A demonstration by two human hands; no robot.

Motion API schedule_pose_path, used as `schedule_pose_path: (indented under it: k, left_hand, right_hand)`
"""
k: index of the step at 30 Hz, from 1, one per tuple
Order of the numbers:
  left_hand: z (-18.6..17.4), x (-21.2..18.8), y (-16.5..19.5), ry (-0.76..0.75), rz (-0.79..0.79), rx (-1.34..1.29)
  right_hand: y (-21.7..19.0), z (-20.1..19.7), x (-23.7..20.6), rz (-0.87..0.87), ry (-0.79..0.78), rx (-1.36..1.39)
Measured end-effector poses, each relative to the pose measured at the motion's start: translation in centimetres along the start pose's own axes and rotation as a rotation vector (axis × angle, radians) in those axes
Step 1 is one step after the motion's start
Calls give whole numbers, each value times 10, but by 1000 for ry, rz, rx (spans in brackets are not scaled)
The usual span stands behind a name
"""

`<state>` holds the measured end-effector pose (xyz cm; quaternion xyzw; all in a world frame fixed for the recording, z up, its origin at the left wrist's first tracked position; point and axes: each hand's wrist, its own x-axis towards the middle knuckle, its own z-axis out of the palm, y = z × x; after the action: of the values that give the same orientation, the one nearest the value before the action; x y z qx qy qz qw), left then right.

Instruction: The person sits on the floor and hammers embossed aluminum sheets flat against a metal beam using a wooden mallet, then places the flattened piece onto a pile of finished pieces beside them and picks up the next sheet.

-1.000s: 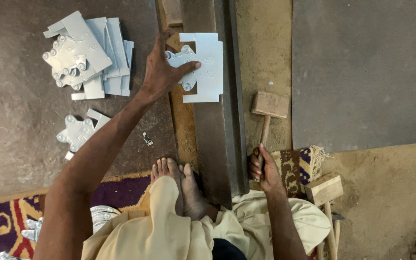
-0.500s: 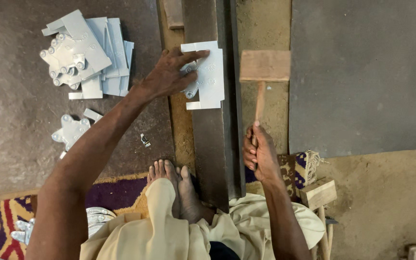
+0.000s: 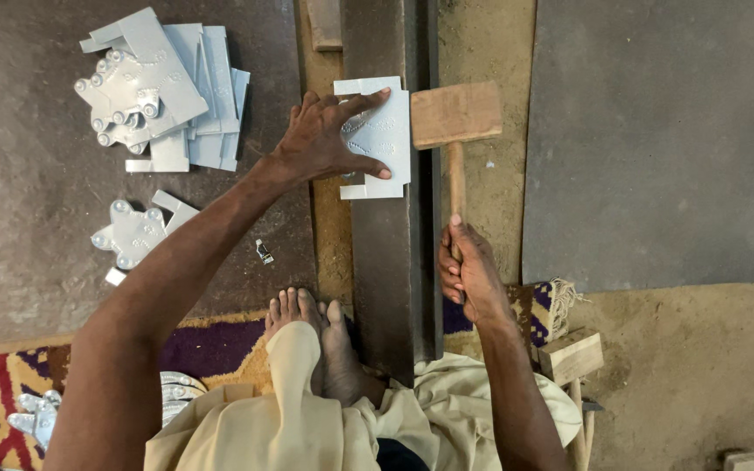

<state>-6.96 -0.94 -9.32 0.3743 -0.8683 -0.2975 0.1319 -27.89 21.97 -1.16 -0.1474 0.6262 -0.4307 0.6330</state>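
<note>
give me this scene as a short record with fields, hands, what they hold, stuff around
left hand: flat on metal sheet, pressing it onto steel bar
right hand: grips wooden mallet by handle, head at sheet's right edge
feet: bare, beside bar
sheet pile: on floor, upper left
loose pieces: below pile
rug: patterned, under person

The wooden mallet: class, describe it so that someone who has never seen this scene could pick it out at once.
Start at the long dark metal beam running up the middle of the floor. Along its right edge, the right hand grips a slim wooden handle leading up to the wooden mallet. Its blocky tan head sits beside the grey metal plate, unlike the silvery pieces around.
</note>
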Motion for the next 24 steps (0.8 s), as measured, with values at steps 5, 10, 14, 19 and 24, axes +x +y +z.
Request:
schedule_pose_path:
  k: [5,10,14,19,24]
  left_hand:
    - [-1,1,1,8,8,-14]
    - [-2,0,1,-24,-10,-34]
    - [-1,0,-2,26,66,-63]
    - [-2,-1,0,1,35,-28]
    - [-8,-5,9,73,113,-80]
  right_hand:
    - [-19,5,-17,-208,88,-82]
    - [-56,-10,-67,-605,211,6]
    - [-54,-12,-61,-1029,115,133]
    - [0,-3,15,-460,338,-1202]
    - [49,-17,7,-300,266,-391]
